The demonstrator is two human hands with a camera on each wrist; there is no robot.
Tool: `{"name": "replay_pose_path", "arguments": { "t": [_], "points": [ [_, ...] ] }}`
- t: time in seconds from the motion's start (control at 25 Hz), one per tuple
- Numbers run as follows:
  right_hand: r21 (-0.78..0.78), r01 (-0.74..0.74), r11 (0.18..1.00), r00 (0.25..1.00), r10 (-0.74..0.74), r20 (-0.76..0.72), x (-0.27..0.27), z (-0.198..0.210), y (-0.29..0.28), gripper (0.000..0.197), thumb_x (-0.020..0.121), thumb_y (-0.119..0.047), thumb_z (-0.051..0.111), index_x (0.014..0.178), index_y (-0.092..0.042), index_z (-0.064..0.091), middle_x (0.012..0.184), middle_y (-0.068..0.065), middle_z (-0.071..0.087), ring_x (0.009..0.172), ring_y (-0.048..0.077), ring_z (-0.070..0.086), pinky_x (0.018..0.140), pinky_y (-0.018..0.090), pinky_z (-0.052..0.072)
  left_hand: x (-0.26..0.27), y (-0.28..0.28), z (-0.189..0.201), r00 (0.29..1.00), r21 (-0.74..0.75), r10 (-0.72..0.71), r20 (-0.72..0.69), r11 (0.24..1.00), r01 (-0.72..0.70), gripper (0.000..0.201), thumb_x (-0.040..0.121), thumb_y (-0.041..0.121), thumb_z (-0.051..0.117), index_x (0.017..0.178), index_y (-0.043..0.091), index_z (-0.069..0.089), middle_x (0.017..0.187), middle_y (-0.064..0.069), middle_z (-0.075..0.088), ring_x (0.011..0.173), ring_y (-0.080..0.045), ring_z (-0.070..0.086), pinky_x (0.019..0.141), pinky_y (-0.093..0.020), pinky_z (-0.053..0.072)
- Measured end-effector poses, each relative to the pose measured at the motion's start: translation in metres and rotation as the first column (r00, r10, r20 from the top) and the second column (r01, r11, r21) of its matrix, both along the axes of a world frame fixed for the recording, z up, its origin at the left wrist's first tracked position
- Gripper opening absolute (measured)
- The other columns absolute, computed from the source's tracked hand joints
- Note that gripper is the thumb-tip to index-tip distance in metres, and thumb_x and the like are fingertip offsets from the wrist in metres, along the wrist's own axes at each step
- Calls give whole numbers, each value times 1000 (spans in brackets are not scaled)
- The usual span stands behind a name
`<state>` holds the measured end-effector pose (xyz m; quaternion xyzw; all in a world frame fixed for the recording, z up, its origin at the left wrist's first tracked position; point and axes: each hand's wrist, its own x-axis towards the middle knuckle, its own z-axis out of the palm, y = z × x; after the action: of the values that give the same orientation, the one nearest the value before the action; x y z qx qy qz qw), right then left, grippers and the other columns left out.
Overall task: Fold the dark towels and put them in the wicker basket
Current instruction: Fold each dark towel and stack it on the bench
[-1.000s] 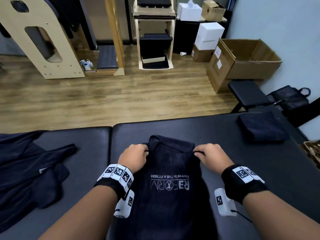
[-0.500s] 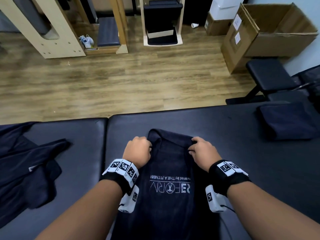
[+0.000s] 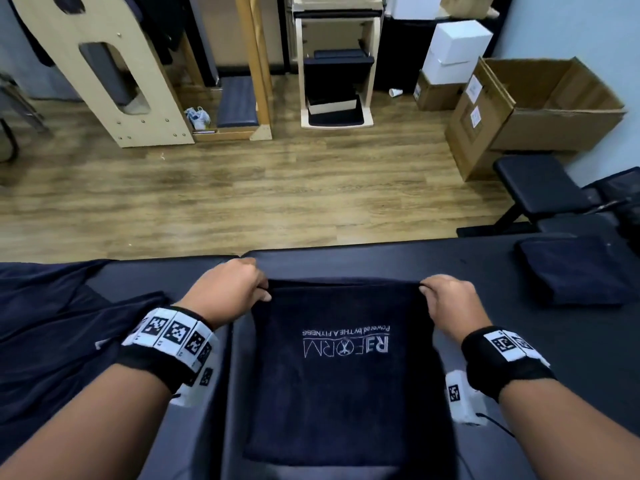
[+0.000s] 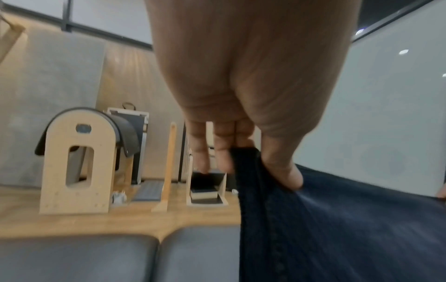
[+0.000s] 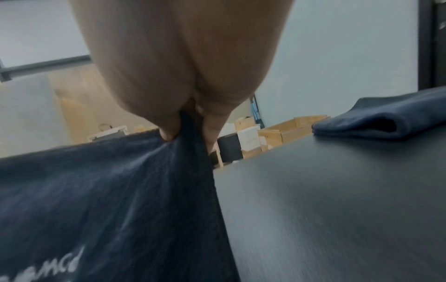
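Towel (image 3: 343,382) corners pinched between both hands' fingers (image 4: 281,167)

Even, soft indoor light; head view bends at edges; both wrist views blurred.

the towel (image 3: 332,375) i had pinched was dark, matt cloth with a soft nap and pale stitched lettering. the table (image 3: 519,358) under it looked like smooth padded vinyl with a dull sheen. the folded towel (image 3: 571,271) was the same matt cloth. the floor (image 3: 242,195) looked like wood plank, lightly glossy. the box (image 3: 540,109) was plain brown cardboard.
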<state>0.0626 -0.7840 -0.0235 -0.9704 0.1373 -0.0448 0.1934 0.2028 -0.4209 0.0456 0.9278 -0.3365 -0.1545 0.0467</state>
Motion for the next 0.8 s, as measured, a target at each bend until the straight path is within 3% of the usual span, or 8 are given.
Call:
{"name": "replay_pose_path", "arguments": {
  "t": [0.12,0.24,0.36,0.44,0.52,0.6,0.68,0.8],
  "points": [
    [-31,-62,998,974,67,218,11,55,3,7,90,-6,69,87,-6,75,82,13,75,79,33,71,74,39,56,4,15,39,997,-37,-41,61,998,44,14,89,31,68,89,18,74,91,1,60,87,-25,63,73,-35,50],
    [-81,-49,996,890,80,448,27,115,4,12,90,-10,66,85,-3,75,77,18,73,73,36,70,70,42,57,7,24,87,971,-231,-13,238,970,69,6,82,20,75,86,16,76,83,-4,63,80,-31,65,71,-38,54],
    [-70,-58,996,739,89,667,21,177,8,8,89,-5,70,92,-3,77,86,13,75,80,25,69,82,24,51,-2,39,141,903,-374,25,429,915,152,7,78,10,78,84,12,76,77,-5,59,72,-31,63,65,-35,53],
    [-106,-87,991,683,136,717,2,201,15,10,89,-2,70,96,-3,77,91,10,74,84,18,67,87,16,47,-16,49,165,853,-420,46,520,883,209,9,77,5,77,85,10,75,79,-6,59,72,-30,61,64,-36,52],
    [-136,-109,985,700,173,693,-23,199,20,13,87,1,72,98,-3,77,93,9,74,86,17,67,90,15,47,-33,54,168,824,-459,62,563,853,249,7,79,3,73,84,8,73,81,-7,58,72,-29,60,63,-35,52],
    [-137,-96,986,747,162,644,-52,174,26,20,80,6,74,97,-4,76,93,9,73,86,18,66,91,11,43,-57,57,148,835,-450,12,551,846,285,7,79,5,66,77,9,71,80,-6,56,70,-27,58,61,-33,49],
    [-101,-64,993,812,110,574,-84,134,31,32,70,14,74,96,-5,77,93,10,73,87,17,64,92,6,39,-89,57,106,868,-361,-99,487,882,303,8,75,5,62,70,12,64,77,-5,52,68,-28,54,58,-35,45],
    [-2,-41,999,922,39,386,-136,59,43,44,56,18,73,90,-9,77,86,6,73,79,24,71,85,9,41,-140,56,23,921,-162,-186,341,954,252,13,66,7,64,64,17,57,72,-3,50,61,-29,53,54,-37,45]
  ]
}}
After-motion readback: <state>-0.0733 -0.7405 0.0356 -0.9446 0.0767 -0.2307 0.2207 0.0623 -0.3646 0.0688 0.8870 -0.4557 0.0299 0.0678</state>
